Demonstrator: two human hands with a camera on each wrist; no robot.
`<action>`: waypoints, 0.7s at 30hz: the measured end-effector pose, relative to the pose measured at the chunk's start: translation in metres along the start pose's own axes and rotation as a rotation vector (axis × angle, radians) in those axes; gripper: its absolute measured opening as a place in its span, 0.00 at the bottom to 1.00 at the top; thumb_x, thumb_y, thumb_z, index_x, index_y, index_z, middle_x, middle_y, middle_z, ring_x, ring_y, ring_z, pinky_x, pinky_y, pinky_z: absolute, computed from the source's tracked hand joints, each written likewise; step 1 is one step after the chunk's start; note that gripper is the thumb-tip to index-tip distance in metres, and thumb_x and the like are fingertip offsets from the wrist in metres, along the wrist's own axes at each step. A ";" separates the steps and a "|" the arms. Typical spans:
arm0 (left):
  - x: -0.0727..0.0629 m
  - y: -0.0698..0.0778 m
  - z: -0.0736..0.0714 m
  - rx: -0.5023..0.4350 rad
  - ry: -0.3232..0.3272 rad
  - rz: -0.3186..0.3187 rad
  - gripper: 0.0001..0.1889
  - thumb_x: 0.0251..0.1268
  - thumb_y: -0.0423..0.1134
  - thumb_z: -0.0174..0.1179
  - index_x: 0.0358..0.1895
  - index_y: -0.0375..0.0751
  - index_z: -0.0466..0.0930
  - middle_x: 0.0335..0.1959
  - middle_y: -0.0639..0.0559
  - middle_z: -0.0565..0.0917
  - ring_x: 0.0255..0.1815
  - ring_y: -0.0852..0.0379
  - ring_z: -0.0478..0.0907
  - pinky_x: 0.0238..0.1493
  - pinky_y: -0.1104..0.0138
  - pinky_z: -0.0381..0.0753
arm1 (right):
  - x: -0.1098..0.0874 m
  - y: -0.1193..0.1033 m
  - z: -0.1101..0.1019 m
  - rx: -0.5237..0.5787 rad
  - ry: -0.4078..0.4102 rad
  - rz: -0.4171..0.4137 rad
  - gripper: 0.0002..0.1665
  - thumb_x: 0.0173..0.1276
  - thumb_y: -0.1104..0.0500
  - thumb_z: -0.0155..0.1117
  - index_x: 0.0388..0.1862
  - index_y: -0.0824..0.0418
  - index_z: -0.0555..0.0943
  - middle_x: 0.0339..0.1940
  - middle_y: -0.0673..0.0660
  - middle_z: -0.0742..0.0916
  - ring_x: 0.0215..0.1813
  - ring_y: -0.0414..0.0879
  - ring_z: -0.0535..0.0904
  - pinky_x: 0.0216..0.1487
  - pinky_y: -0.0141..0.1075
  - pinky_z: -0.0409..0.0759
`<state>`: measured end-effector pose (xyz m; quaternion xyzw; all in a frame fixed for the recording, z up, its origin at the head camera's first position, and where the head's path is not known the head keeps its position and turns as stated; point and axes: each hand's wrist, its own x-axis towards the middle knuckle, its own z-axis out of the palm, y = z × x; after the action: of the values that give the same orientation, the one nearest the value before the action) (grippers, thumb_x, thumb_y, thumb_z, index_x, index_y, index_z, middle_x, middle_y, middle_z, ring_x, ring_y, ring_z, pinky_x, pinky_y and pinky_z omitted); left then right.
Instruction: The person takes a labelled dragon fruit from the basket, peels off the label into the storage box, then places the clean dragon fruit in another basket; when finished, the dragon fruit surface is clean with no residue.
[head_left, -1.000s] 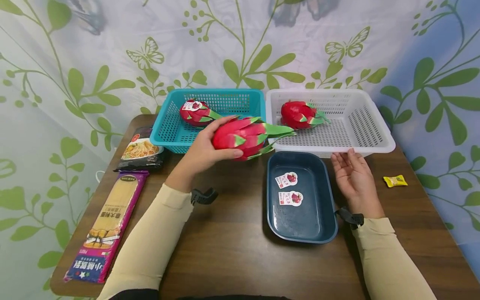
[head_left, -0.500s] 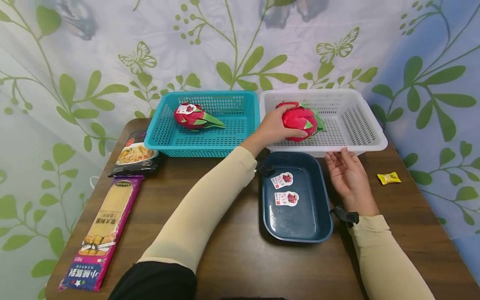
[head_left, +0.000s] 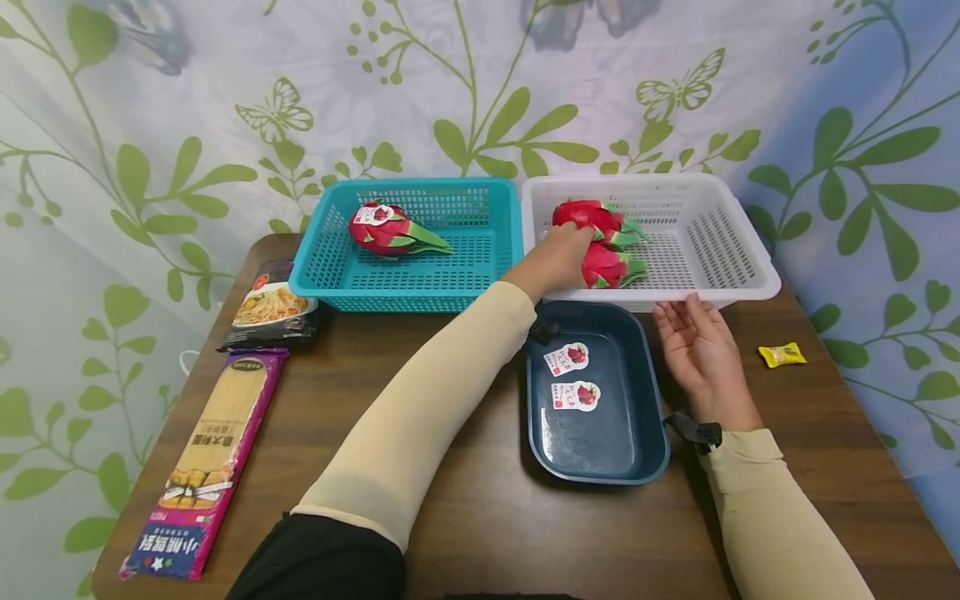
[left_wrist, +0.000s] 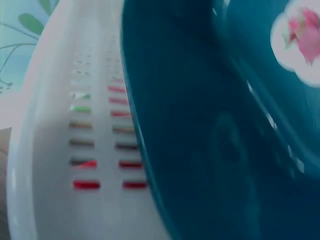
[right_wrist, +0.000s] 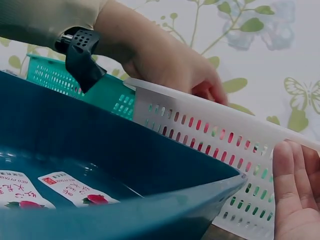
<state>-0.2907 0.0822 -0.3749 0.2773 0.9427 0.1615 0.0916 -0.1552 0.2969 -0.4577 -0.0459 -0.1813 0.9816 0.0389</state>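
Observation:
My left hand (head_left: 558, 260) reaches over the front rim of the white basket (head_left: 750, 290) and holds a dragon fruit (head_left: 604, 268) low inside it. The fingers are partly hidden behind the hand and the basket wall. Just behind it lies a second dragon fruit (head_left: 585, 215). My right hand (head_left: 699, 358) is palm up in front of the basket, fingers fairly straight, fingertips right at the front rim. In the left wrist view, red shows through the slots of the basket wall (left_wrist: 50, 200).
At left stands a teal basket (head_left: 420, 302) with one dragon fruit (head_left: 378, 236). Between my forearms sits a dark blue tub (head_left: 600, 446) holding two stickers. A spaghetti pack (head_left: 217, 442) and a black noodle pack (head_left: 270, 308) lie left, a yellow candy (head_left: 782, 355) right.
My left hand has carried the dragon fruit from above the table, between the baskets, rightward and down into the white basket, in front of the other fruit. My right hand stays at the rim.

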 end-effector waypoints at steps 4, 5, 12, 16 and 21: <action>-0.009 -0.006 -0.012 0.133 -0.038 0.055 0.51 0.54 0.49 0.82 0.80 0.43 0.64 0.70 0.47 0.74 0.69 0.49 0.68 0.59 0.64 0.81 | 0.000 -0.001 -0.001 -0.003 0.000 0.001 0.21 0.80 0.68 0.57 0.69 0.68 0.73 0.58 0.68 0.85 0.53 0.59 0.87 0.63 0.47 0.78; -0.012 -0.008 -0.016 0.138 -0.031 0.072 0.51 0.54 0.49 0.82 0.80 0.43 0.64 0.70 0.48 0.74 0.70 0.50 0.68 0.59 0.65 0.81 | 0.000 -0.002 -0.002 -0.004 0.002 0.002 0.21 0.80 0.68 0.57 0.69 0.68 0.73 0.58 0.68 0.85 0.53 0.59 0.86 0.63 0.47 0.78; -0.059 -0.035 -0.036 0.022 0.127 0.152 0.42 0.63 0.52 0.76 0.78 0.43 0.70 0.70 0.48 0.75 0.70 0.51 0.68 0.61 0.65 0.79 | 0.001 0.001 -0.002 -0.007 0.001 -0.008 0.19 0.80 0.68 0.57 0.68 0.68 0.73 0.57 0.69 0.85 0.53 0.58 0.86 0.63 0.47 0.79; -0.093 -0.052 -0.037 -0.049 0.245 0.207 0.34 0.66 0.49 0.75 0.73 0.43 0.76 0.67 0.49 0.79 0.67 0.51 0.71 0.60 0.64 0.79 | 0.001 0.001 -0.001 -0.014 0.006 -0.008 0.21 0.80 0.68 0.57 0.69 0.68 0.73 0.58 0.68 0.84 0.53 0.58 0.86 0.63 0.46 0.79; -0.127 -0.066 -0.035 -0.104 0.356 0.336 0.27 0.69 0.45 0.73 0.67 0.39 0.81 0.62 0.47 0.84 0.62 0.51 0.75 0.61 0.64 0.78 | 0.001 0.002 -0.001 -0.012 0.008 -0.010 0.23 0.80 0.68 0.58 0.71 0.67 0.72 0.60 0.68 0.83 0.54 0.58 0.86 0.63 0.46 0.78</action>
<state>-0.2270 -0.0495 -0.3549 0.3920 0.8751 0.2693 -0.0897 -0.1561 0.2951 -0.4595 -0.0491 -0.1870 0.9801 0.0443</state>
